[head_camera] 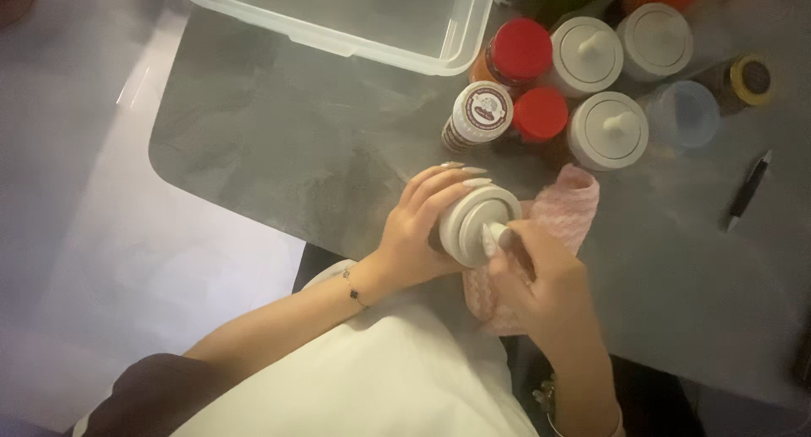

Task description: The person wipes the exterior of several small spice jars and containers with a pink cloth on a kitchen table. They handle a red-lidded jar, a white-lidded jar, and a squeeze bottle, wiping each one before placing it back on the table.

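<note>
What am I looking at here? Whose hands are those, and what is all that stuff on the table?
There is no machine here. A person wears a camera on their head, so you look down at their own two hands. The left hand wraps around a white jar tipped on its side. The right hand pinches the little knob on its lid, with a pink cloth underneath. On the grey table stand more white jars, red-lidded jars, a clear plastic box and a pen.

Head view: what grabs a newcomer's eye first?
Both hands at the table's near edge: the left hand grips a white jar tilted on its side, the right hand pinches its lid knob over a pink cloth. Behind stand red-capped bottles and a clear plastic tub.
</note>
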